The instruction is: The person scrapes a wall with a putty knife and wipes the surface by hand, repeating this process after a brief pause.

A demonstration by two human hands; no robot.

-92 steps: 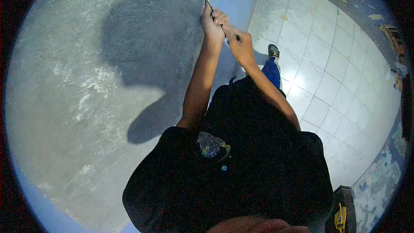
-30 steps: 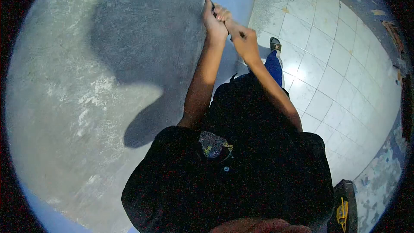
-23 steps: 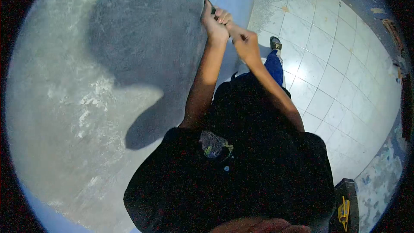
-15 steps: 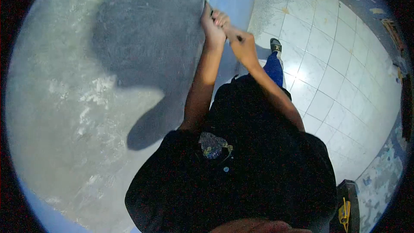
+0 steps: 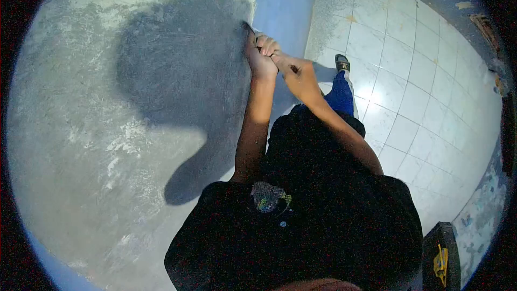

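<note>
My left hand is closed against the wall, with its fingers wrapped round a dark, thin scraper. The scraper's tip reaches past the thumb side and touches or nearly touches the bare grey surface. Just behind it, my right hand is closed too, its fingertips meeting the left hand. A dark bit, seemingly the handle's end, shows in the right fist. The grips hide most of the tool. Beside the hands, the rough grey surface borders blue paint.
White floor tiles spread to the right, where my sandalled foot stands. A dark box-like object with a yellow item is at the lower right. Another patchy wall runs along the far right. My head's shadow falls on the grey wall.
Both hands, still together on the scraper, have come along the wall towards my body, slightly left in the view. The view itself has shifted a little.
</note>
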